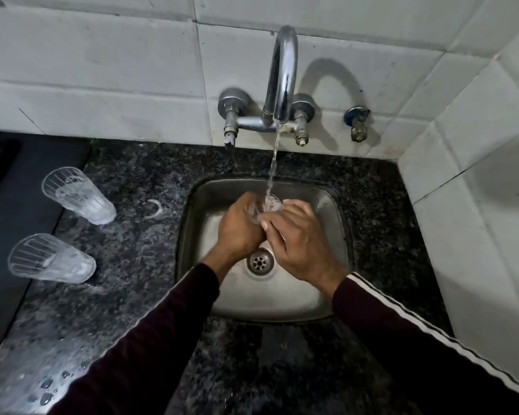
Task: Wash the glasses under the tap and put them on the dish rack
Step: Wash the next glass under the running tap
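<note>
Glass (271,205) sits under the tap (282,76) stream over the sink (336,235), gripped by both hands, left (240,229) and right (297,238); likely light, fragile, slippery when wet; best held round its sides

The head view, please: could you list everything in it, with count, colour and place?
held glass: one, clear, under the water stream above the sink, gripped by both hands
far glass: one, clear ribbed, standing on the countertop left of the sink
near glass: one, clear ribbed, standing on the countertop, nearer than the far glass
tap: one, chrome, wall-mounted above the sink, running
side valve: one, metal with blue, on the wall right of the tap
sink: one, steel, set in the countertop
countertop: one, dark speckled stone
mat: one, dark, far left
left hand: grips the held glass
right hand: grips the held glass
sleeves: two, maroon
</note>
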